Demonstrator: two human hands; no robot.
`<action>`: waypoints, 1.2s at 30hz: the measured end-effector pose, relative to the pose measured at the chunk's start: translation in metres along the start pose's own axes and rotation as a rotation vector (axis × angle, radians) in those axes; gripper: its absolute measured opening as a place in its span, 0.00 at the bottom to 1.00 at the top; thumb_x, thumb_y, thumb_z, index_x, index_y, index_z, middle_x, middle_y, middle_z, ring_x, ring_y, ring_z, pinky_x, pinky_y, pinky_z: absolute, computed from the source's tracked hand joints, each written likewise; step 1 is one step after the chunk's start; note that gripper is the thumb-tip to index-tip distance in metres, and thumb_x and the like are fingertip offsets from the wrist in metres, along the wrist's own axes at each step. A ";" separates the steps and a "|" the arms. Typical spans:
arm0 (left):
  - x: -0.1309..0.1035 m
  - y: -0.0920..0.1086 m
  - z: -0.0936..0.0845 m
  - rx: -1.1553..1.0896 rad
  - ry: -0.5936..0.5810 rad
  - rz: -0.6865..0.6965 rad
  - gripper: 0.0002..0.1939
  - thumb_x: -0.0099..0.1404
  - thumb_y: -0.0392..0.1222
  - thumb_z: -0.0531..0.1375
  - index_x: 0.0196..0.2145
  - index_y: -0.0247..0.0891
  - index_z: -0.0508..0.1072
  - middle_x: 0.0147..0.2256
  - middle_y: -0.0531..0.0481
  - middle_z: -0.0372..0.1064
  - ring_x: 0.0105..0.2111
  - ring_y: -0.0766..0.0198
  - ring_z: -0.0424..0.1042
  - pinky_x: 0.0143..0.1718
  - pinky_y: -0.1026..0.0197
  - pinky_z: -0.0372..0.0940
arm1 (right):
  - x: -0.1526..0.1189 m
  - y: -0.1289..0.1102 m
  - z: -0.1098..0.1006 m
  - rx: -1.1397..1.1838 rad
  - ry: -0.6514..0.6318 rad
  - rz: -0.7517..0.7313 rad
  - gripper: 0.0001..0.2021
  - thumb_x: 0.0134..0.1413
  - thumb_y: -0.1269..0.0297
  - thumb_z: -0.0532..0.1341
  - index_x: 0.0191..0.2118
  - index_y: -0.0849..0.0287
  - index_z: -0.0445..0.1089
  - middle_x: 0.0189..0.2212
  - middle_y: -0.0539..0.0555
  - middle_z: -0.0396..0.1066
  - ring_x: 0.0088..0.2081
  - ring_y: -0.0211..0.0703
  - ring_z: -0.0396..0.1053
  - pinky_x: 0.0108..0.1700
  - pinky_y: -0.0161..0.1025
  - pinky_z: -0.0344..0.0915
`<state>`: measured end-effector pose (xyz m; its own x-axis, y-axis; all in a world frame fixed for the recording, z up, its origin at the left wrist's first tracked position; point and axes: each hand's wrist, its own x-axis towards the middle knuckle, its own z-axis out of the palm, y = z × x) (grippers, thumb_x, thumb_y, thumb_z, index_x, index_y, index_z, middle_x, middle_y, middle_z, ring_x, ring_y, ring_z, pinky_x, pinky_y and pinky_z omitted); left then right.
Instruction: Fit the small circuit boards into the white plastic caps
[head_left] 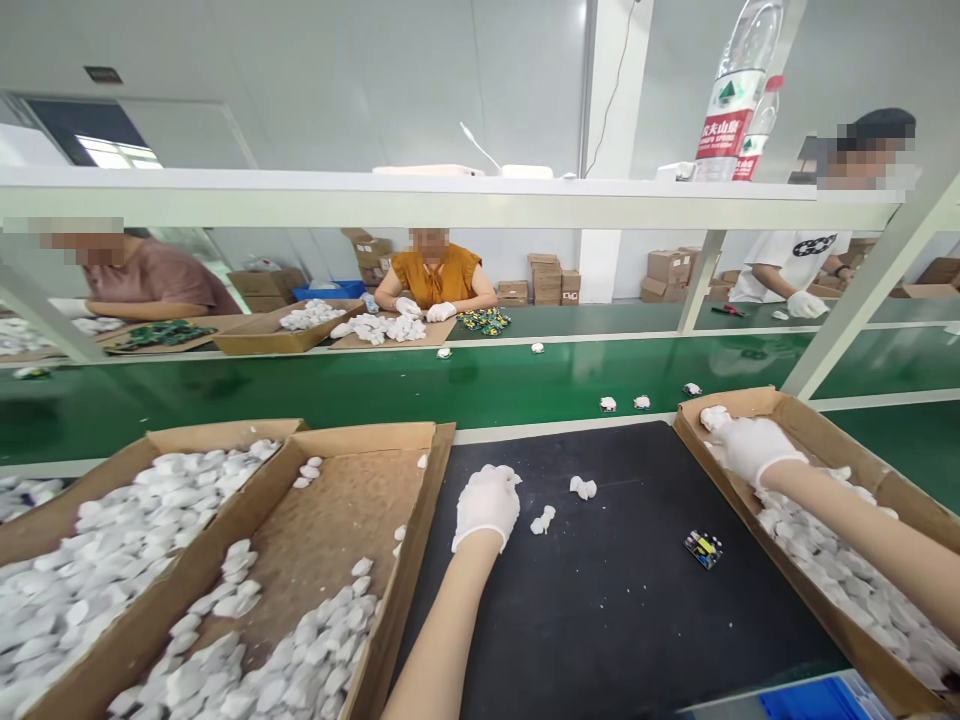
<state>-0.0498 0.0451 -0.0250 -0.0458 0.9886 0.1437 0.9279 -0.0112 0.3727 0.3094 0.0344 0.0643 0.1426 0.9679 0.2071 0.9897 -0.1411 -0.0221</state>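
Observation:
My left hand (pixel 487 503), in a white glove, rests closed over the left part of the black mat (pixel 622 620); whatever its fingers hold is hidden. Two small white pieces lie to its right, one (pixel 543 520) near it and one (pixel 583 487) farther off. My right hand (pixel 756 447), also gloved, reaches into the right cardboard box (pixel 862 650) at its far left corner. Its fingers are closed around a white piece (pixel 716 418). A small circuit board (pixel 703 548) with a yellow part lies on the mat near that box.
Two cardboard boxes (pixel 442 470) (pixel 225 430) of white pieces stand at left. Beyond the mat runs a green conveyor (pixel 360 390) carrying small boards with white tops (pixel 607 404). A shelf (pixel 480 205) with bottles (pixel 731 120) crosses above it. Three people sit or stand across the conveyor.

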 end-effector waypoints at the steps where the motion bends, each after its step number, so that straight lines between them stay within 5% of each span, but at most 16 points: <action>1: 0.000 0.000 0.000 -0.013 0.014 0.002 0.11 0.60 0.38 0.52 0.36 0.43 0.73 0.38 0.44 0.68 0.39 0.53 0.68 0.37 0.55 0.62 | -0.003 -0.014 0.007 0.020 -0.050 -0.092 0.10 0.53 0.64 0.60 0.38 0.65 0.73 0.37 0.65 0.71 0.45 0.51 0.67 0.45 0.43 0.58; 4: 0.000 0.001 0.000 -0.064 0.046 0.002 0.09 0.59 0.39 0.53 0.37 0.42 0.70 0.37 0.47 0.68 0.37 0.56 0.69 0.36 0.58 0.62 | -0.013 -0.069 0.038 0.115 -0.171 -0.331 0.17 0.49 0.59 0.61 0.48 0.49 0.68 0.40 0.53 0.73 0.43 0.46 0.69 0.45 0.38 0.59; 6: -0.001 0.001 0.000 -0.101 0.054 0.001 0.07 0.57 0.36 0.54 0.36 0.42 0.68 0.36 0.48 0.68 0.35 0.60 0.69 0.35 0.60 0.62 | -0.018 -0.105 0.060 0.162 -0.213 -0.400 0.26 0.44 0.58 0.64 0.52 0.49 0.63 0.42 0.52 0.72 0.42 0.44 0.69 0.41 0.35 0.60; 11: -0.002 0.002 0.002 -0.173 0.080 0.021 0.08 0.56 0.31 0.53 0.33 0.42 0.65 0.35 0.52 0.67 0.33 0.65 0.68 0.34 0.64 0.60 | -0.016 -0.153 0.086 0.198 -0.195 -0.419 0.07 0.52 0.64 0.56 0.37 0.55 0.69 0.32 0.50 0.72 0.32 0.38 0.69 0.34 0.31 0.59; 19: -0.004 0.008 0.002 -0.199 0.097 0.083 0.08 0.57 0.31 0.53 0.33 0.41 0.65 0.34 0.51 0.65 0.34 0.64 0.66 0.36 0.63 0.58 | -0.027 -0.165 0.077 0.131 -0.076 -0.489 0.11 0.53 0.72 0.51 0.36 0.61 0.70 0.33 0.61 0.68 0.38 0.51 0.66 0.39 0.42 0.56; 28: -0.006 0.010 0.006 -0.220 0.062 0.131 0.10 0.58 0.33 0.53 0.38 0.42 0.67 0.39 0.51 0.68 0.36 0.64 0.68 0.38 0.63 0.61 | -0.035 -0.153 0.082 0.390 -0.176 -0.479 0.08 0.51 0.70 0.52 0.32 0.56 0.69 0.36 0.51 0.72 0.38 0.40 0.69 0.41 0.34 0.61; 32: -0.008 0.013 0.008 -0.212 0.040 0.159 0.13 0.60 0.34 0.52 0.42 0.42 0.69 0.40 0.50 0.70 0.39 0.62 0.69 0.42 0.61 0.62 | -0.039 -0.151 0.087 0.510 -0.200 -0.429 0.08 0.42 0.69 0.61 0.33 0.56 0.68 0.35 0.52 0.73 0.39 0.45 0.69 0.42 0.37 0.61; 36: -0.012 0.018 0.005 -0.185 0.045 0.221 0.16 0.58 0.34 0.55 0.44 0.42 0.70 0.46 0.47 0.68 0.47 0.57 0.65 0.49 0.56 0.59 | -0.040 -0.155 0.093 0.652 -0.211 -0.344 0.03 0.46 0.70 0.57 0.30 0.56 0.67 0.35 0.52 0.73 0.38 0.44 0.69 0.41 0.38 0.61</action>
<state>-0.0303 0.0341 -0.0248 0.1304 0.9515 0.2788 0.8341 -0.2573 0.4880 0.1514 0.0366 -0.0313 -0.2407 0.9635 0.1173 0.7736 0.2634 -0.5763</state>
